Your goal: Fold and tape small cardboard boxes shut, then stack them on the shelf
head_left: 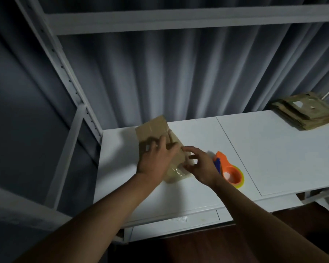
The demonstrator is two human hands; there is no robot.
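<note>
A small brown cardboard box (153,130) lies on the white shelf board (273,149) at its left end, with shiny clear tape over its near end. My left hand (157,158) rests flat on top of the box with fingers spread. My right hand (201,165) hovers at the box's right near corner, fingers loosely bent, holding nothing that I can see. An orange tape dispenser (229,170) with a yellowish tape roll lies on the board just right of my right hand.
A stack of flattened cardboard boxes (305,111) sits at the far right of the board. White metal shelf uprights (65,76) and a crossbar (178,19) frame the space, with a grey curtain behind. A lower white board edge (175,223) lies under the near rim.
</note>
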